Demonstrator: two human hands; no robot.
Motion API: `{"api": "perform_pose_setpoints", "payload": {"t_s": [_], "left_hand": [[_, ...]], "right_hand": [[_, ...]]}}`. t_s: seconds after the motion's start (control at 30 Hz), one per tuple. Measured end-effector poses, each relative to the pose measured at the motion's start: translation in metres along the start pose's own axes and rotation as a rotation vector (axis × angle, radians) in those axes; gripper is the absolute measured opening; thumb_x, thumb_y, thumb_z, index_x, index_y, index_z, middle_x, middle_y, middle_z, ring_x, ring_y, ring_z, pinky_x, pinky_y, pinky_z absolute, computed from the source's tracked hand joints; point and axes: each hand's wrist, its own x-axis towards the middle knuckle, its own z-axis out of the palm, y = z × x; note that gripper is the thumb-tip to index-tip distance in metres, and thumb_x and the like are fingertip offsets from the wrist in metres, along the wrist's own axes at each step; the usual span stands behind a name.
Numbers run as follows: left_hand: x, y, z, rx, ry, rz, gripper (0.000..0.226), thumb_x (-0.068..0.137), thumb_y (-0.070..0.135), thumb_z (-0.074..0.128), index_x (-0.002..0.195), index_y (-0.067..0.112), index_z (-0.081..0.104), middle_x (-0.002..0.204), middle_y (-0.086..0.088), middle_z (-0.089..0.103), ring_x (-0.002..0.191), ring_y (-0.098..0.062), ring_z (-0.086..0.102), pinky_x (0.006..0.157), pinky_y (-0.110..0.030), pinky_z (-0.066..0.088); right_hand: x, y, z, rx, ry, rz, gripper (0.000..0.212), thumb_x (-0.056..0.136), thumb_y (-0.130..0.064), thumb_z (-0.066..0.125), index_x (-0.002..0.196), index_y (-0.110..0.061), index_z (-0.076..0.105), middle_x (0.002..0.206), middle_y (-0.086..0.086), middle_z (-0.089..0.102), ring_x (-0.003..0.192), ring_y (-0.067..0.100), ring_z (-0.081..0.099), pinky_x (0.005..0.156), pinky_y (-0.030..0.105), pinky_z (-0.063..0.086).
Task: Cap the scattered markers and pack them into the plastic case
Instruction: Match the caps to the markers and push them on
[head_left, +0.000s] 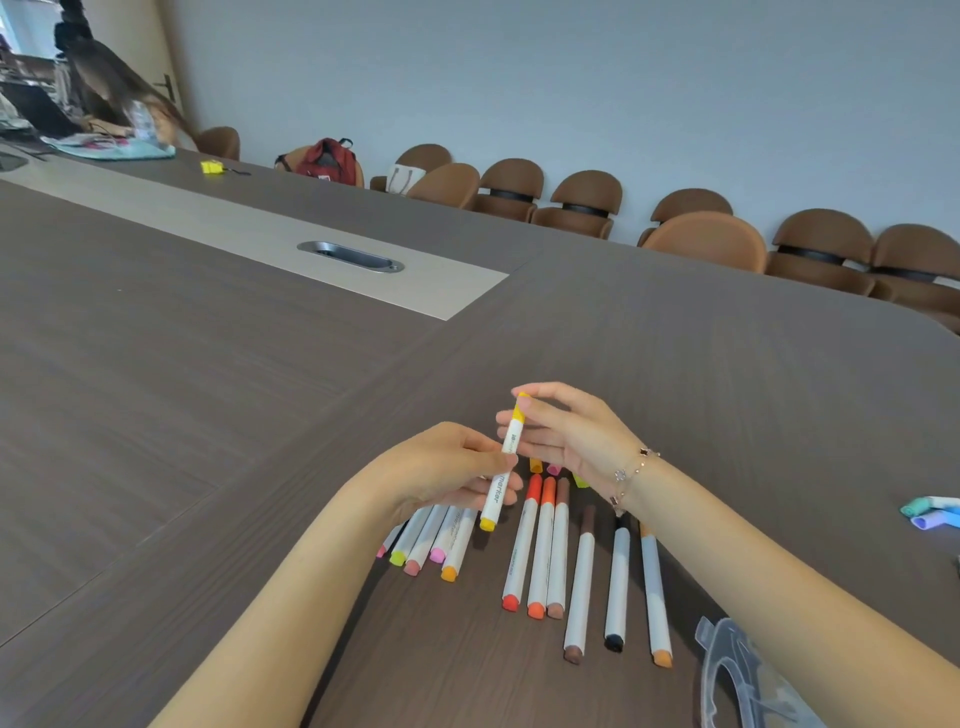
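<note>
A white marker with yellow ends (503, 464) is held upright above the table. My left hand (451, 470) grips its lower barrel. My right hand (563, 428) pinches the yellow cap at its top end. Below them several white markers lie on the table: a fanned group with pink, yellow and orange ends (441, 540), three with red, orange and brown ends (540, 551), and brown (581, 582), black (617, 587) and orange (653, 597) ones. The clear plastic case (737, 675) lies at the bottom right, partly behind my right forearm.
Teal and blue markers (932, 512) lie at the right edge. Loose caps (553, 469) peek out under my right hand. The dark wooden table (208, 415) has a metal cable port (350, 256). Brown chairs (706, 239) line the far side; a person sits far left.
</note>
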Motion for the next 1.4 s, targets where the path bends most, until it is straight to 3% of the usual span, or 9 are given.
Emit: {"api": "perform_pose_setpoints", "payload": {"t_s": [0.2,0.43,0.53,0.67,0.87,1.0,1.13,1.3,1.4], "left_hand": [[-0.003,0.002,0.006,-0.086,0.071,0.090,0.020,0.095,0.016,0.055,0.103,0.004,0.067,0.089,-0.006,0.073,0.081,-0.014,0.071,0.082,-0.028,0.057],[-0.007,0.007,0.015,-0.059,0.091,0.107,0.022,0.095,0.017,0.055,0.106,0.003,0.068,0.095,-0.010,0.073,0.085,-0.017,0.072,0.083,-0.031,0.057],[-0.010,0.007,0.005,0.141,0.154,0.083,0.036,0.097,0.035,0.046,0.096,0.008,0.070,0.085,-0.007,0.074,0.078,-0.015,0.072,0.083,-0.030,0.057],[-0.010,-0.003,-0.003,0.601,0.364,0.055,0.030,0.092,0.038,0.056,0.091,0.011,0.069,0.082,0.000,0.065,0.075,-0.011,0.061,0.069,-0.023,0.049],[-0.001,-0.009,0.024,0.823,0.333,-0.040,0.018,0.085,0.024,0.066,0.091,0.009,0.059,0.101,-0.007,0.062,0.089,-0.021,0.061,0.069,-0.027,0.049],[0.000,-0.010,0.036,0.889,0.458,-0.045,0.034,0.090,0.021,0.062,0.118,0.009,0.047,0.115,-0.008,0.056,0.094,-0.018,0.058,0.070,-0.022,0.043],[-0.001,-0.011,0.038,0.960,0.450,-0.026,0.025,0.094,0.018,0.053,0.115,0.006,0.056,0.115,-0.010,0.060,0.104,-0.023,0.061,0.077,-0.025,0.046],[0.001,-0.011,0.040,0.875,0.406,-0.053,0.023,0.093,0.020,0.051,0.073,0.010,0.052,0.065,0.000,0.045,0.054,-0.011,0.046,0.046,-0.016,0.033],[0.003,-0.010,0.031,0.753,0.363,-0.042,0.037,0.092,0.025,0.052,0.059,0.013,0.040,0.055,0.001,0.036,0.046,-0.013,0.033,0.049,-0.021,0.032]], "right_hand": [[-0.008,-0.003,0.006,-0.141,-0.038,-0.035,0.043,0.087,-0.014,0.066,0.125,-0.025,0.049,0.097,0.013,0.073,0.087,0.024,0.072,0.073,0.029,0.059],[-0.014,-0.003,0.005,-0.184,0.078,-0.072,0.045,0.084,-0.012,0.070,0.125,-0.022,0.054,0.090,0.008,0.074,0.081,0.019,0.072,0.060,0.021,0.056],[-0.022,0.005,0.001,-0.141,0.071,-0.001,0.042,0.083,-0.017,0.071,0.121,-0.019,0.053,0.096,0.013,0.073,0.082,0.018,0.072,0.063,0.022,0.056],[-0.032,0.023,0.002,-0.473,0.105,-0.028,0.035,0.079,-0.031,0.074,0.109,-0.028,0.054,0.097,-0.004,0.068,0.085,0.002,0.063,0.073,0.014,0.048],[-0.026,0.017,-0.015,-0.844,0.274,-0.219,0.021,0.091,-0.029,0.059,0.111,-0.031,0.057,0.103,-0.013,0.060,0.084,-0.002,0.054,0.074,0.012,0.046],[-0.012,0.013,-0.040,-1.048,0.275,-0.095,0.016,0.093,-0.019,0.053,0.108,-0.022,0.061,0.097,-0.010,0.058,0.090,0.004,0.054,0.077,0.016,0.040],[-0.007,0.018,-0.043,-1.091,0.264,-0.062,0.013,0.093,-0.026,0.055,0.100,-0.021,0.065,0.091,-0.009,0.060,0.081,0.004,0.055,0.065,0.010,0.039],[0.004,0.023,-0.025,-1.061,0.162,-0.087,0.020,0.087,-0.040,0.062,0.094,-0.022,0.068,0.079,-0.010,0.066,0.077,0.004,0.060,0.075,0.018,0.046],[0.013,0.025,-0.014,-1.120,0.172,-0.093,0.026,0.087,-0.038,0.064,0.103,-0.018,0.068,0.086,-0.004,0.068,0.082,0.006,0.061,0.080,0.021,0.050]]}}
